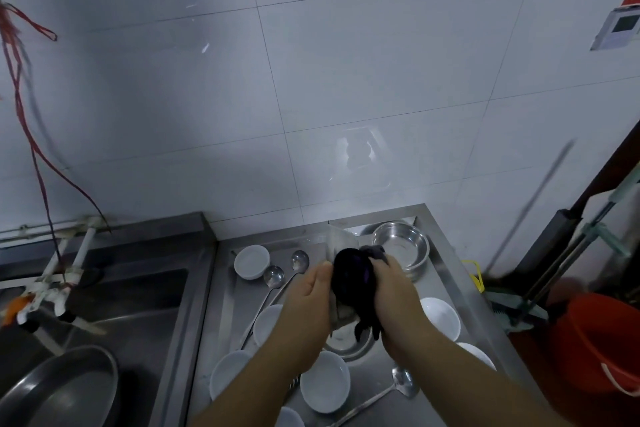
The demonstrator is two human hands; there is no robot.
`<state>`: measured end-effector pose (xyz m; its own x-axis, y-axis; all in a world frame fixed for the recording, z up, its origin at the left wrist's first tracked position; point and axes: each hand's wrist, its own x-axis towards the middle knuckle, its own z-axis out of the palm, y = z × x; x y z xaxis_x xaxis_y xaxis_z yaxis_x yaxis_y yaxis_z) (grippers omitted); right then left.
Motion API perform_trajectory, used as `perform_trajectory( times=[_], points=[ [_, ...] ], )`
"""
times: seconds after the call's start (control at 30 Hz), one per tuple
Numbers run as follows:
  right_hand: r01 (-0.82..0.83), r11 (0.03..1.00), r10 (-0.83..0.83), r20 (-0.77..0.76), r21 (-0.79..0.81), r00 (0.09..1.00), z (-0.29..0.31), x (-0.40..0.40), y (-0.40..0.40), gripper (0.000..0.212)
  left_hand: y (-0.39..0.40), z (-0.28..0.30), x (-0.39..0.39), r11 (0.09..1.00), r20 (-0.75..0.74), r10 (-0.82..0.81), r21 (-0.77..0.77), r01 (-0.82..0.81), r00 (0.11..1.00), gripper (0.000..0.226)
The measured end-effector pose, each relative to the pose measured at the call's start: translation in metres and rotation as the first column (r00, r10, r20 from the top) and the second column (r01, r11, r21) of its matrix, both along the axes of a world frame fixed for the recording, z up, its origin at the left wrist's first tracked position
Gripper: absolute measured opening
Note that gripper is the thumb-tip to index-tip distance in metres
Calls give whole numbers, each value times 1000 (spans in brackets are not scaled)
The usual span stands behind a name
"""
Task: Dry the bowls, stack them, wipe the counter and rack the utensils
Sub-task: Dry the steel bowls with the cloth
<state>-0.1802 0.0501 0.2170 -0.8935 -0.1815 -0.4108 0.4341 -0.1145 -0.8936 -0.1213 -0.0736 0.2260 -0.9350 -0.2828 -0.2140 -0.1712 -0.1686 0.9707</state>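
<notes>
Held above the counter (446, 274) between left hand (308, 302) and right hand (398, 291): one bowl (341, 314), dark cloth (353, 281) gripped against it. Below: seven white bowls (251, 261), one steel basin (401, 248), three ladles (299, 261).

Dim, bluish light; glare patches on the wall tiles (360, 163); soft blur, edges bowed by wide-angle lens

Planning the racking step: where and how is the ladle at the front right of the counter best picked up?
Grip the ladle on its long, thin handle, about midway, coming from above with a thumb-and-finger pinch. It lies flat on the steel counter with its cup toward the right edge and the handle running down-left. That mid-handle stretch has bare counter beside it, while the cup sits near white bowls.
</notes>
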Motion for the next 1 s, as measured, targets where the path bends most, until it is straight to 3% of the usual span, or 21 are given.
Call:
perform_trajectory(
  times=[0.1, 0.2, 0.33, 0.43, 0.57, 0.73, 0.83, 0.93, 1.0],
  points=[
    [142, 988, -138, 75, -52, 988, 3, -14, 2, 22, 7, -5, 10, 972, 6, -128, -198, 127, 992, 40],
    [186, 977, -161, 205, -108, 965, 1, -20, 6, 29, 5, -9, 17, 839, 15, -240, -500, 215, 971, 35],
    [89, 989, -62, 208, -122, 976, -5, -16, 4, 54, -11, -9, 14, 540, 127, -382, -773, 333, 915, 34],
    [29, 995, -11, 183, -97, 983, -6, -12, 3, 78, -23, -10, 10, 340, 192, -455, -865, 369, 870, 32],
    [73, 996, -76, 71, 47, 995, -9, -6, 2, 43, -41, -15, 9, 115, 292, -504, -910, 398, 813, 30],
    [139, 964, -143, 2, 226, 990, -22, 0, -2, 22, -51, -28, 6, -18, 351, -521, -916, 400, 778, 29],
    [159, 964, -170, 35, 212, 985, -31, 4, -1, 20, -53, -44, 5, -60, 355, -525, -922, 382, 774, 33],
    [167, 976, -179, 77, 140, 981, -34, 8, 1, 20, -54, -56, 4, -43, 299, -559, -942, 333, 773, 37],
    [173, 983, -180, 115, 66, 977, -34, 9, 4, 25, -56, -56, 4, 25, 220, -570, -958, 284, 792, 44]
  ],
)
